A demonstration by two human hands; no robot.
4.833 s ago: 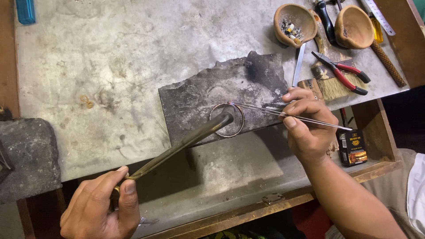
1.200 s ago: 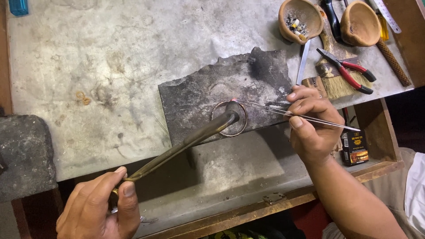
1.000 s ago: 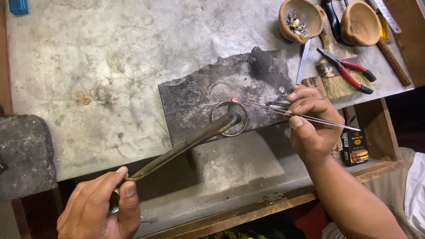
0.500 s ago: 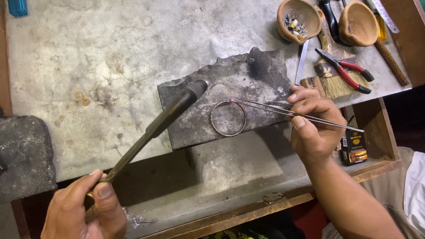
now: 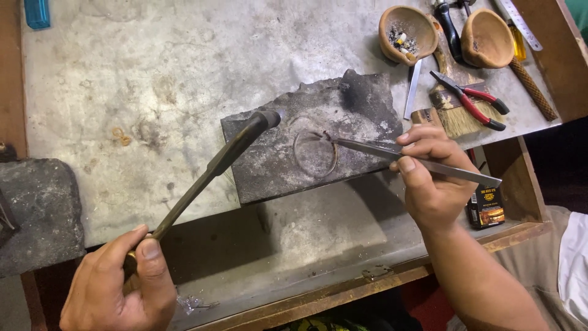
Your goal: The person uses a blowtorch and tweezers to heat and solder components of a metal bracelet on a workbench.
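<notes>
My left hand grips the handle of a long metal torch whose nozzle rests over the left part of a dark charred block. A thin wire ring lies flat on that block. My right hand holds steel tweezers, and their tips touch the ring's upper edge. No flame shows at the nozzle.
Two brown clay bowls stand at the back right with red-handled pliers, a brush and a file. A dark stone slab sits at the left edge. A small box rests in the open drawer.
The torch nozzle has swung left, off the ring to the block's left part. The red glow on the ring is gone. The tweezers stay at the ring.
</notes>
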